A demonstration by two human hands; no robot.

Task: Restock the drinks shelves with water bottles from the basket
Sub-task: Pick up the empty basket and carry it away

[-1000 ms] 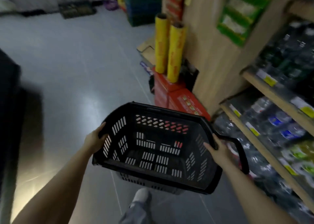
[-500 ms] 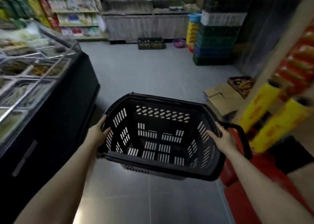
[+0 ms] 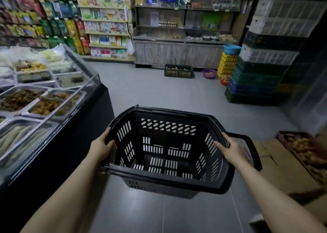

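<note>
A dim shop aisle with a grey tiled floor (image 3: 159, 91) is seen, closed at the far end by stocked shelves (image 3: 106, 25) and a wooden cabinet (image 3: 177, 54). On the left a glass-fronted chilled display case (image 3: 53, 98) is filled with metal trays of food; their number cannot be counted with certainty. On the right a tall stack of plastic crates (image 3: 261, 70) is stood against the wall, and flattened cardboard (image 3: 283, 163) is laid on the floor beside a shallow tray of brownish produce (image 3: 304, 149). One low dark crate (image 3: 178, 71) and one purple bowl (image 3: 209, 73) are set on the floor before the cabinet. One black plastic basket (image 3: 168, 178) is held in mid-air over the floor between two bare hands. Its left rim is gripped by the left hand (image 3: 100, 148), the fingers (image 3: 108, 132) curled closed over the edge; its right rim is gripped by the right hand (image 3: 231, 150), whose fingers are likewise closed around the edge, just inside one black loop handle (image 3: 251, 148) that is folded outward. No bottles are seen inside the basket; only its slotted walls and floor are shown.
</note>
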